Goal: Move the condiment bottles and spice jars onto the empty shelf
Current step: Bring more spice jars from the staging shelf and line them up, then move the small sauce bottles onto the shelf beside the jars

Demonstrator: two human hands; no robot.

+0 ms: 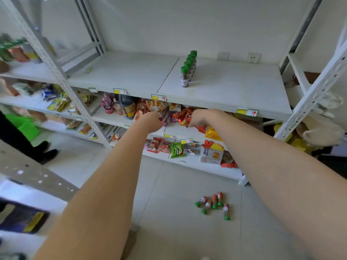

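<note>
Both my forearms (105,184) reach under the near-empty shelf (131,72), left hand (151,121) and right hand (199,118) curled among snack packets (185,114), grip unclear, near a dark sauce bottle (128,108); green-capped spice jars (214,204) lying loose on the floor (169,184) could roll or get stepped on.

The top shelf (131,76) in front of you is plain white, and its uprights (62,76) are white with a regular pattern of punched holes. The row of spice jars (185,76) has green caps, dark brown contents and white labels. The jars on the floor (214,202) show you orange contents, green caps and white labels, against pale grey tiles (169,194). The price tags (158,98) are yellow and white with a red arrow. Lower down you see a dark bottle (127,107) with a yellow-orange label, red snack packets (185,114), a bright green packet (176,150) and a yellow packet (212,133). At your left is a bright green bin (28,126).
</note>
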